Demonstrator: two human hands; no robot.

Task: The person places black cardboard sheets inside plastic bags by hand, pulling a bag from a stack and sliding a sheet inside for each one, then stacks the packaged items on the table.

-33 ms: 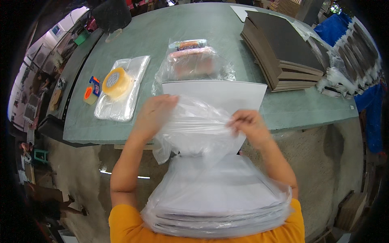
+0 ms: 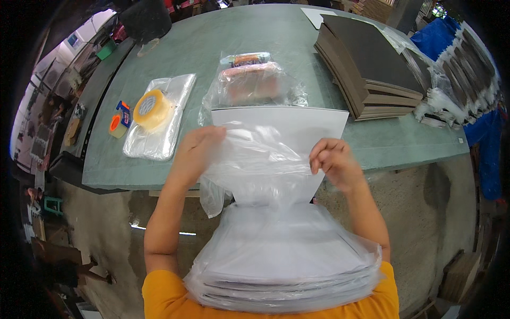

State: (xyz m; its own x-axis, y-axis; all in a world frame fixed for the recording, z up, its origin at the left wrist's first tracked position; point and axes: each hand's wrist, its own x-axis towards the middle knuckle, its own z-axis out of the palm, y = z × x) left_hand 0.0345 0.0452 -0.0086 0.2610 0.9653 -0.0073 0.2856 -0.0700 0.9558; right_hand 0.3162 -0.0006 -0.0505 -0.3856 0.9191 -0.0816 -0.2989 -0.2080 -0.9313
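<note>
A clear plastic bag stretches crumpled between my two hands. My left hand, a little blurred, has its fingers closed on the bag's left side. With fingertips pinched together, my right hand holds the bag's right edge. Behind the bag stands a white board, leaning at the table's near edge; its lower part is covered by the plastic. Closer to me lies a stack of white sheets in clear plastic, spread against my orange shirt.
On the green table are a pack of clear bags, a tape roll and a small tape dispenser. Ahead sits a plastic-wrapped bundle. A stack of dark grey boards stands at right, beside wrapped stacks.
My right hand has shifted slightly right, and my left hand slightly left. The plastic between them is drawn a little wider.
</note>
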